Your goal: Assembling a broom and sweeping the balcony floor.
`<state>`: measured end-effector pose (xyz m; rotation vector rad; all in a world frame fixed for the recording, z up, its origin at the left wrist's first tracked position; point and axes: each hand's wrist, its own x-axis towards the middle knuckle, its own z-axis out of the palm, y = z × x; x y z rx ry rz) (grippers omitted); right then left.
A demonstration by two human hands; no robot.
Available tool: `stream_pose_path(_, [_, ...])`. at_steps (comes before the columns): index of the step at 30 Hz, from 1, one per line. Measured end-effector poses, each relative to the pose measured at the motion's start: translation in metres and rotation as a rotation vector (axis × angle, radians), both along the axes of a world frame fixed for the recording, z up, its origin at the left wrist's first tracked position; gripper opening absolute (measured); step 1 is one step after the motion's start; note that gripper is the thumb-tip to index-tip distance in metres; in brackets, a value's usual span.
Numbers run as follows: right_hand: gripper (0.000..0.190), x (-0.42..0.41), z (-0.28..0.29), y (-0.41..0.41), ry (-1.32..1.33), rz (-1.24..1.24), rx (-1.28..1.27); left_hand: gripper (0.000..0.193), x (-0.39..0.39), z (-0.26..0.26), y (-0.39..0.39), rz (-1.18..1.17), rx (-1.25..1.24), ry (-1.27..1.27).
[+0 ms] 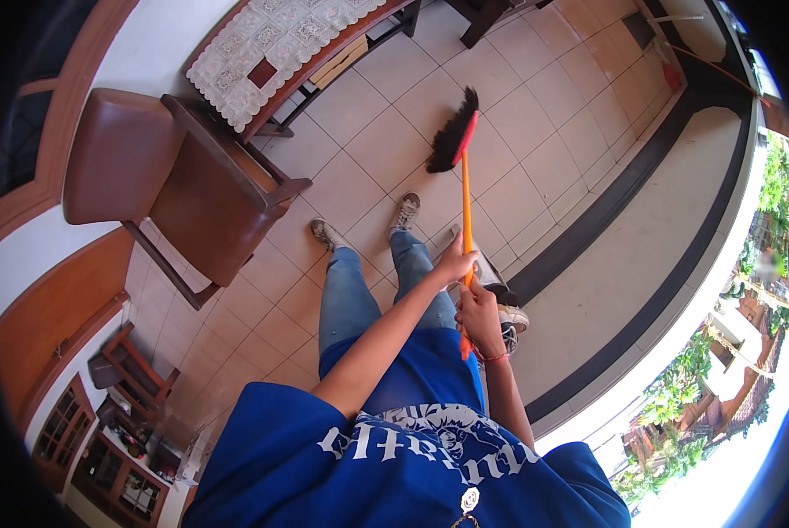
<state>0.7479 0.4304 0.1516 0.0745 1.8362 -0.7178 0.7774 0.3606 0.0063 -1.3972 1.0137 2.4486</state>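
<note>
A broom (466,211) with an orange handle, a red head and black bristles stretches out ahead of me, its bristles at the tiled floor (394,145). My left hand (455,261) is closed around the handle near its middle. Lower down, close to the handle's end, my right hand (481,310) grips it too, with a red band at the wrist. The bristles lie beyond my shoes, slightly to the right. Whether they touch the tiles I cannot tell.
A brown padded armchair (203,204) stands at the left, beside a wooden table with a lace cloth (269,39). Along the right runs a low ledge with dark edging (605,218). Shoes (514,319) and a whitish object lie right of my legs. Dark wooden furniture legs (479,26) stand at the top.
</note>
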Motion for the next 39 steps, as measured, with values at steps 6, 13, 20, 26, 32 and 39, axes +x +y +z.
stream_pose_path(6, [0.023,-0.019,0.076,-0.014,-0.037,0.132,-0.029,0.081,0.005,0.053,0.004,0.130,-0.095,0.017])
stream_pose_path(13, [0.036,-0.022,0.030,-0.044,-0.450,0.288,-0.147,0.087,0.070,0.056,-0.038,0.351,-0.083,-0.253])
stream_pose_path(20, [0.035,-0.020,-0.070,-0.091,-0.663,0.135,-0.147,0.096,0.080,-0.030,-0.088,0.393,0.051,-0.439])
stream_pose_path(26, [0.043,-0.057,-0.063,-0.052,-0.548,-0.203,-0.131,0.099,0.011,-0.040,-0.071,0.098,0.081,-0.243])
stream_pose_path(32, [0.033,-0.081,-0.019,-0.021,-0.378,-0.304,-0.214,0.078,-0.050,0.005,-0.053,-0.387,-0.180,-0.195])
stream_pose_path(39, [0.036,-0.092,0.006,-0.056,-0.071,-0.181,-0.303,0.057,0.005,0.138,-0.071,-0.105,-0.997,0.814])
